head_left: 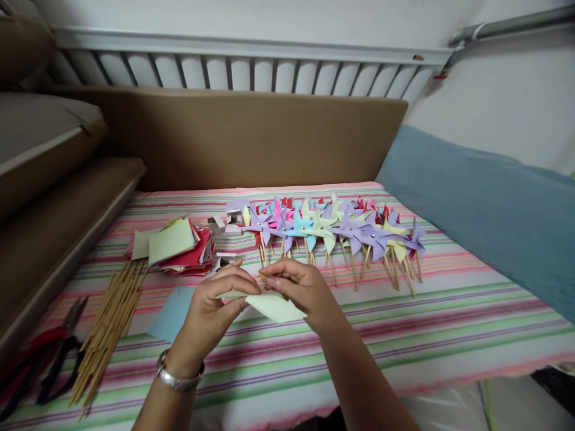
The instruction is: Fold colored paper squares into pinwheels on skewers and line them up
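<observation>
While pinched, green paper – between left hand, right hand

There are no words or numbers to read here. The paper squares beside the pinwheels are plain, with no writing.

White wall, white radiator under a grey pipe, brown board in front, brown cushions at left, blue blanket at right, striped cloth below
</observation>
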A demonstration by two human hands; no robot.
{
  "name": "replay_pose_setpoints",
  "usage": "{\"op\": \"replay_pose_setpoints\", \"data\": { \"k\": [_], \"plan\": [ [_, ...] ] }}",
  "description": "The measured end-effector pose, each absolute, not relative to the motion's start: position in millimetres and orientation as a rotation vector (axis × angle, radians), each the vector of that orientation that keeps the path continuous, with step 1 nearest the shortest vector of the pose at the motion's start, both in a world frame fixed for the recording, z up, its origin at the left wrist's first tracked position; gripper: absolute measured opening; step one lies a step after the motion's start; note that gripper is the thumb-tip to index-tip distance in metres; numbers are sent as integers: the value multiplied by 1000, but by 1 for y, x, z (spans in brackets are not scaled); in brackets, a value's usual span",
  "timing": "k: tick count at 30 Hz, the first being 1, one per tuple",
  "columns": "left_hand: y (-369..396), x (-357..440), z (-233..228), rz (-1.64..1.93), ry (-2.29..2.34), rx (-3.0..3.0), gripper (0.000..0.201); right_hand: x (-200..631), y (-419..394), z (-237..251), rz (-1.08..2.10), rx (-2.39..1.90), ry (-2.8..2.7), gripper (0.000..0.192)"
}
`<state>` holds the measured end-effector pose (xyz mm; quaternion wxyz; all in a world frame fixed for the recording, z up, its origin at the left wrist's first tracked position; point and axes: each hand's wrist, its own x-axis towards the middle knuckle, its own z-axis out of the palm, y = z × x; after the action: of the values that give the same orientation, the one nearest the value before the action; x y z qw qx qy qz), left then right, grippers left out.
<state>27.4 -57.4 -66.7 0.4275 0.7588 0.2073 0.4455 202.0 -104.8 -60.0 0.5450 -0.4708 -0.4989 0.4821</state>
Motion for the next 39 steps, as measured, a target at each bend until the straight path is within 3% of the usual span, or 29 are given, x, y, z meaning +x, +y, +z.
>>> {"op": "replay_pose_setpoints", "data": {
  "k": [6, 12, 39],
  "plan": [
    [-57, 23, -67, 1178, 537, 1955, 6, 195, -104, -56, 1065, -1171, -1222, 7],
    [-58, 25, -68, 1250, 584, 2054, 12, 197, -104, -52, 901, -1144, -1446, 17],
    [-59, 31, -69, 1298, 714, 1992, 5, 195, -104, -54, 912, -1168, -1366, 7]
  ]
}}
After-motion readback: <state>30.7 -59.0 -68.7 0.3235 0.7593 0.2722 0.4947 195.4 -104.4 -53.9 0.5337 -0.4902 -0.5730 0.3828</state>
